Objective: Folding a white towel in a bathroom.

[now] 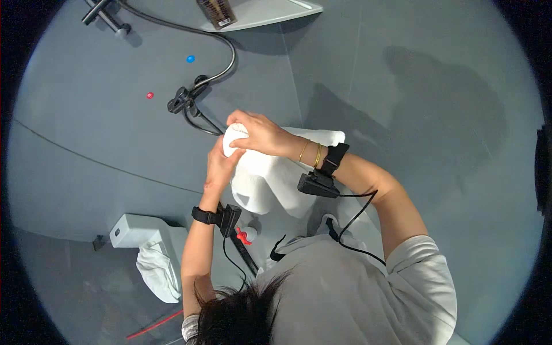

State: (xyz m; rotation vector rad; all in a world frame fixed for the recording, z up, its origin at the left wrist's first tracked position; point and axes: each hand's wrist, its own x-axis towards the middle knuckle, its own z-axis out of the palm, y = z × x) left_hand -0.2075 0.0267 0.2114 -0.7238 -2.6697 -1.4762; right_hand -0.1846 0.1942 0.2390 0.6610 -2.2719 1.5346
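Near the middle of the view both hands meet at the top end of a white cloth or towel. My left hand grips its bunched end from the left and below. My right hand holds the same end from above, with thumb and fingers around it. The rest of the white cloth hangs in wide folds below and to the right of the hands. Each wrist bears a black strap with a small black device, and gold bracelets circle the right wrist. What lies under the folds is hidden.
A metal shower hose curves down to a black bracket. A white shelf holds a brown container. At lower left, a crumpled white cloth hangs by a pale fixture. A white bottle with a red trigger stands near the body.
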